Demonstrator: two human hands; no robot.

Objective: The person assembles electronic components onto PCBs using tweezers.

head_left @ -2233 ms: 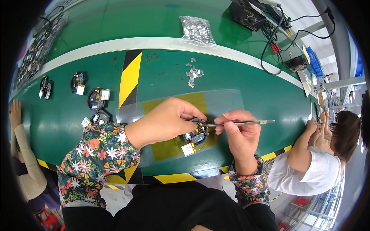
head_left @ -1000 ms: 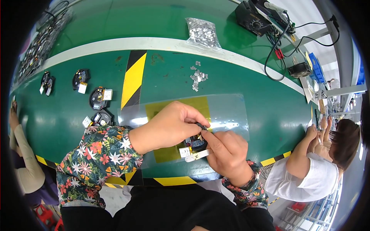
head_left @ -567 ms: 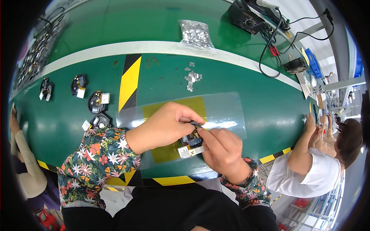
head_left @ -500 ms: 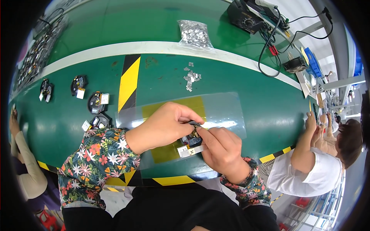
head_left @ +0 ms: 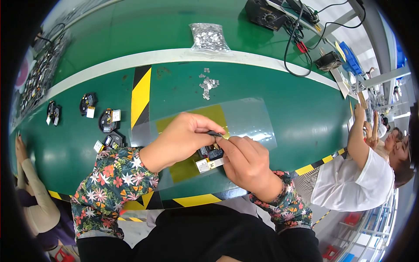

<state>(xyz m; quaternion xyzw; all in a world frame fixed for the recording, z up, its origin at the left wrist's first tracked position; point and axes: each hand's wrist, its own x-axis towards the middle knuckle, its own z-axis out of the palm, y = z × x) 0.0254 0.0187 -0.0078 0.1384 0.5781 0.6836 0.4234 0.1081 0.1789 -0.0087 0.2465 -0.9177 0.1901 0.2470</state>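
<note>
No wording here is clear enough to read. Small dark print stands on the white pack (head_left: 202, 165) at the near side of the black device (head_left: 214, 153), and one bold dark mark on the pale strip (head_left: 219, 162) beside it. Far right, light lettering, too small to decipher, sits near the dial of the black box (head_left: 265, 15). Yellow-and-black hazard stripes (head_left: 140, 96) cross the tabletop (head_left: 310, 126).

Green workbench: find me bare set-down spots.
Free: right of the clear plastic sheet, to the striped edge tape; and left of the floral left sleeve, below the black housings. Crowded: the amber film, where left hand and right hand meet on another housing.
</note>
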